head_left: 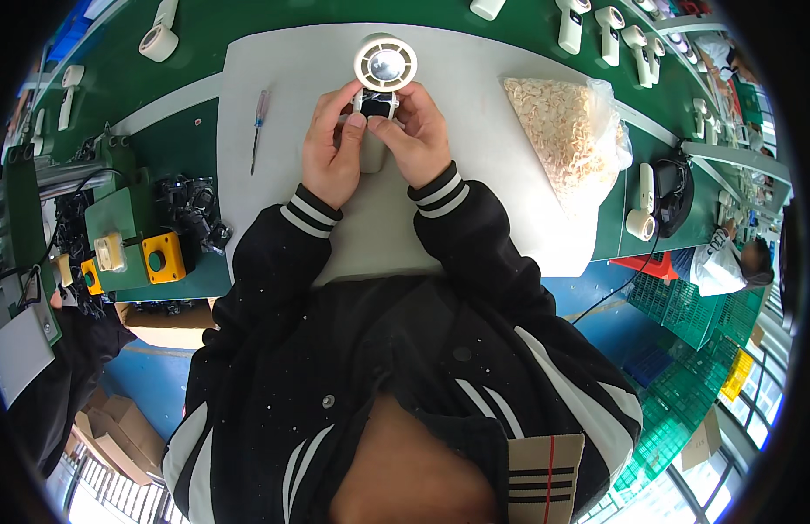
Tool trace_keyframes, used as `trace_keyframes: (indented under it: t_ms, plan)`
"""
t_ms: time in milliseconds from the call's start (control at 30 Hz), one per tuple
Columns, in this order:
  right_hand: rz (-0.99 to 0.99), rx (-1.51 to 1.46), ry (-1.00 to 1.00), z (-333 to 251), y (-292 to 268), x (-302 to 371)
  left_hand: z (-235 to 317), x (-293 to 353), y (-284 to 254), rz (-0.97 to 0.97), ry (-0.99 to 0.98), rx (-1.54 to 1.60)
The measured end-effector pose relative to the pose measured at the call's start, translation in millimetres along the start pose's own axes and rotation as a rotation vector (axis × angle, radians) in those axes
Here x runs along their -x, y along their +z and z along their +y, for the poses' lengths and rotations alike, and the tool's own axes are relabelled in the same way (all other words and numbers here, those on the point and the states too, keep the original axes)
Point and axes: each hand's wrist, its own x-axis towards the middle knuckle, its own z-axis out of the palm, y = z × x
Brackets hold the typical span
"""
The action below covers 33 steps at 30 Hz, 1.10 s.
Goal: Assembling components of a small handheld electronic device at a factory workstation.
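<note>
The left hand and right hand pinch a white handheld fan at its dark section, over the white mat near its far edge. Fitting that section seems underway; continuing calls for steady thumbs.

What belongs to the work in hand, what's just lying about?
Belongs (held or probable):
White round-headed handheld fan, in left hand and right hand
Pale grey sheet beneath
Thin blue-handled screwdriver, probably

Apparently lying about:
Clear plastic bag of small cream pieces, possibly parts
Tangled black cables
Boxy yellow switch with green button
</note>
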Motion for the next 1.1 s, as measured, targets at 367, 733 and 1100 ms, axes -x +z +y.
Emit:
trace_keyframes:
  t_ms: [367,733,1100]
  plan:
    - [-0.002,-0.08,0.023,2.5,-6.4,-0.5,0.8,-0.5,1.9,-0.015,-0.051,0.035]
    - [-0.186,0.116,-0.059,-13.3,14.0,-16.4,3.1,6.1,-10.9,0.04,-0.163,0.191]
    - [-0.553,1.217,-0.719,43.3,61.7,-81.5,42.1,51.4,-83.4,0.42,-0.296,0.423]
